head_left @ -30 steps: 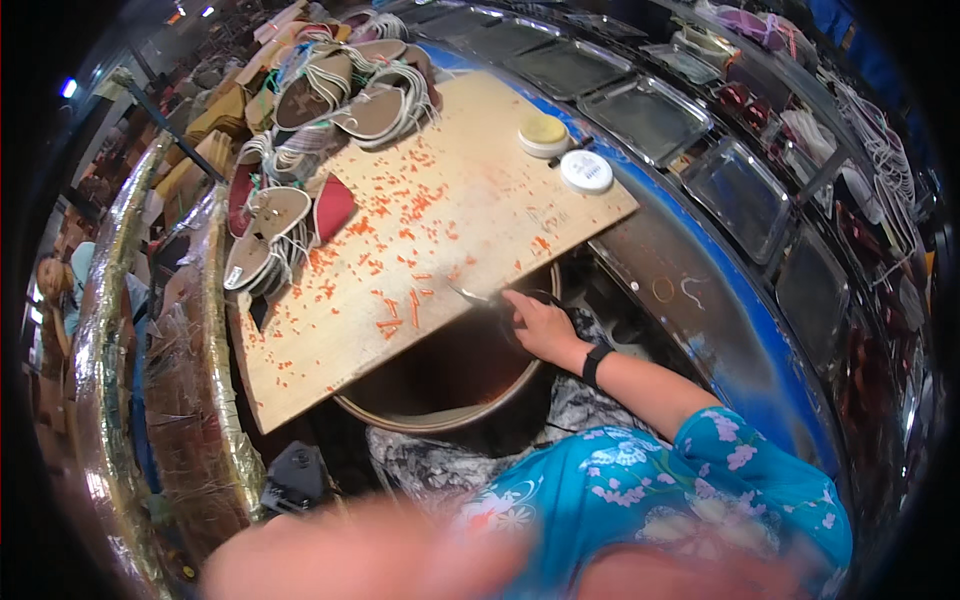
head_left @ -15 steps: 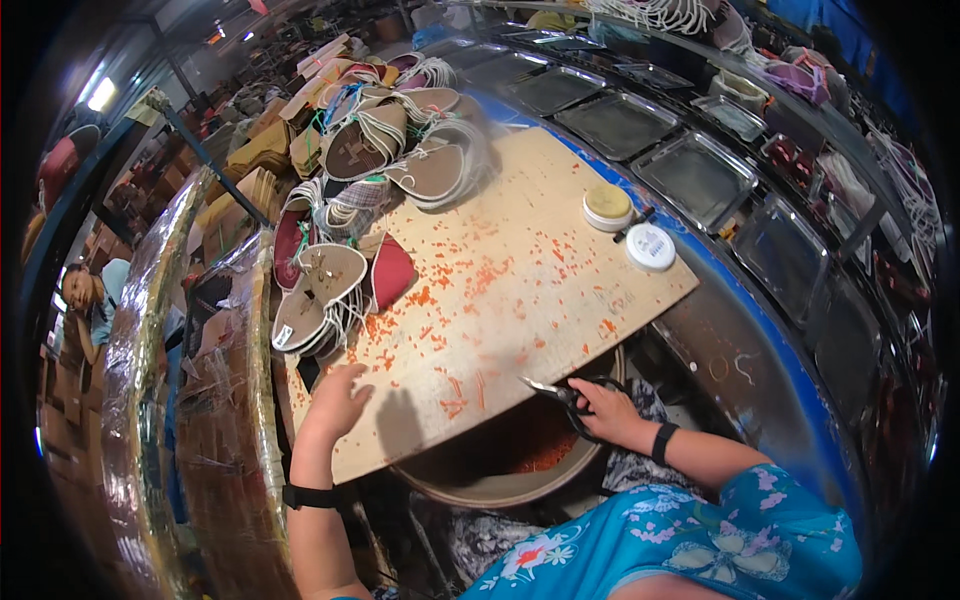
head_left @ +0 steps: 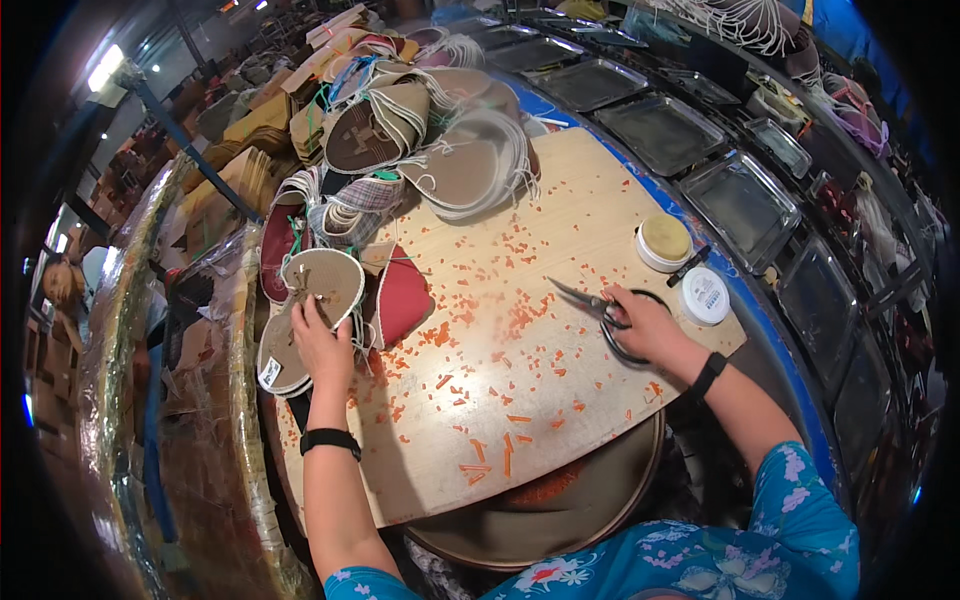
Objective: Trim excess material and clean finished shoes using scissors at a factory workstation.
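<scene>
My left hand point(head_left: 325, 348) reaches onto a bundle of brown shoe pieces point(head_left: 325, 277) edged with white cord, at the left of the board. Its fingers lie on the pieces with the thumb apart, gripping nothing that I can see. A red shoe piece point(head_left: 402, 300) lies just right of it. In my right hand point(head_left: 650, 325) is a pair of black-handled scissors point(head_left: 577, 293), held over the board's right half, blades pointing left. Small orange scraps point(head_left: 508, 455) are scattered over the light wooden board point(head_left: 590, 400).
More corded shoe pieces point(head_left: 470, 165) are heaped at the board's far left. A round yellow-topped tub point(head_left: 665, 240) and a white lid point(head_left: 706, 297) stand at the right. Metal trays point(head_left: 660, 130) line the far right. Below the near edge sits a round bin point(head_left: 590, 515). Another person point(head_left: 65, 285) is at far left.
My left hand has moved forward onto the brown pieces. My right hand has raised the scissors from the near edge to over the board, and the view has shifted.
</scene>
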Demonstrator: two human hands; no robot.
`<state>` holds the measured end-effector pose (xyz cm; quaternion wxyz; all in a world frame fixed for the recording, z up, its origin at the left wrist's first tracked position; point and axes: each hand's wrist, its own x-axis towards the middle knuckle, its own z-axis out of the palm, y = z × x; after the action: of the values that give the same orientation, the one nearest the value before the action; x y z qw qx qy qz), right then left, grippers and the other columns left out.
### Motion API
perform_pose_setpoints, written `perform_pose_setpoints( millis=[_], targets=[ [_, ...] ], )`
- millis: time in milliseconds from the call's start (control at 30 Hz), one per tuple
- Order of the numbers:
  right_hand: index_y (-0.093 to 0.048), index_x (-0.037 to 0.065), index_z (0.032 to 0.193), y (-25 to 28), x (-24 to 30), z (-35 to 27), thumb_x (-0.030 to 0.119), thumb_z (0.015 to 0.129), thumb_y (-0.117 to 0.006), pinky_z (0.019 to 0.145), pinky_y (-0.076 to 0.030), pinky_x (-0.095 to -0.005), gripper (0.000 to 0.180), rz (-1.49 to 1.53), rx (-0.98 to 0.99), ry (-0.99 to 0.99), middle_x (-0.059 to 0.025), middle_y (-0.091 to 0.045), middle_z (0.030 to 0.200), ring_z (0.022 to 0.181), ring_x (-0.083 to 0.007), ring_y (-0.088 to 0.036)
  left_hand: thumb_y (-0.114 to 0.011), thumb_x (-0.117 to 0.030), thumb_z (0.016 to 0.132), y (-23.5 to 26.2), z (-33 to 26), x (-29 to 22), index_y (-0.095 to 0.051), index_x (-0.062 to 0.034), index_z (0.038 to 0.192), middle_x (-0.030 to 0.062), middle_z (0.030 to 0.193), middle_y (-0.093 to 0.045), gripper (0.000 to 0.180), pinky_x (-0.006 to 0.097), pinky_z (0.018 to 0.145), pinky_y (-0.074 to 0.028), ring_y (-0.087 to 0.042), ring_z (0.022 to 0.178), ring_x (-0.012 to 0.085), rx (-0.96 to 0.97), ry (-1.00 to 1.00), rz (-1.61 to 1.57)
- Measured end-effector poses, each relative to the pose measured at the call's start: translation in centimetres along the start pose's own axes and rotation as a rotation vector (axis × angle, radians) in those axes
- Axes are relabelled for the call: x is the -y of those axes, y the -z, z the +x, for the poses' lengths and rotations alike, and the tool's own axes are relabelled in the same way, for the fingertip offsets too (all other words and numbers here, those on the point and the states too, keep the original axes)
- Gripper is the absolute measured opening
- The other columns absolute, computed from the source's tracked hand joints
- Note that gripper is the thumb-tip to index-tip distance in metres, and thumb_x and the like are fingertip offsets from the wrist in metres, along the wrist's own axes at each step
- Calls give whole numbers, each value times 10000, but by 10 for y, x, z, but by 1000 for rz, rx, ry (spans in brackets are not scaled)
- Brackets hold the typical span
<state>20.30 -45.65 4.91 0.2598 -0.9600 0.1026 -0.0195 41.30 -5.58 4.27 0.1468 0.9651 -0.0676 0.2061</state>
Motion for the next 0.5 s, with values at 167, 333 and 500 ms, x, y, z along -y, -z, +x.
perform_pose_setpoints(
  millis=[167,333,500],
  targets=[
    [-467,57,1228,-4,-18,35,29,725,-619,781,-477,-381,526,-117,-75,58,-162,-613,1005,934,-312,-599,-686,-261,786,-9,-1,15,-321,-33,1343,241,1353,-319,704,442,1019,-323,-363,1236,403,-88,74,-227],
    [-474,55,1206,-7,-9,36,22,717,-620,805,-468,-392,511,-109,-54,32,-162,-596,1026,963,-324,-580,-712,-241,746,-5,-4,24,-270,-27,1364,260,1341,-314,790,441,1003,-345,-370,1226,410,-69,119,-216],
    [-448,49,1231,-18,-17,32,41,722,-637,835,-454,-404,542,-47,-101,-14,-184,-559,1064,999,-341,-552,-746,-231,701,9,-15,14,-262,-27,1366,279,1343,-303,848,461,988,-355,-367,1220,432,46,47,-168]
  ],
)
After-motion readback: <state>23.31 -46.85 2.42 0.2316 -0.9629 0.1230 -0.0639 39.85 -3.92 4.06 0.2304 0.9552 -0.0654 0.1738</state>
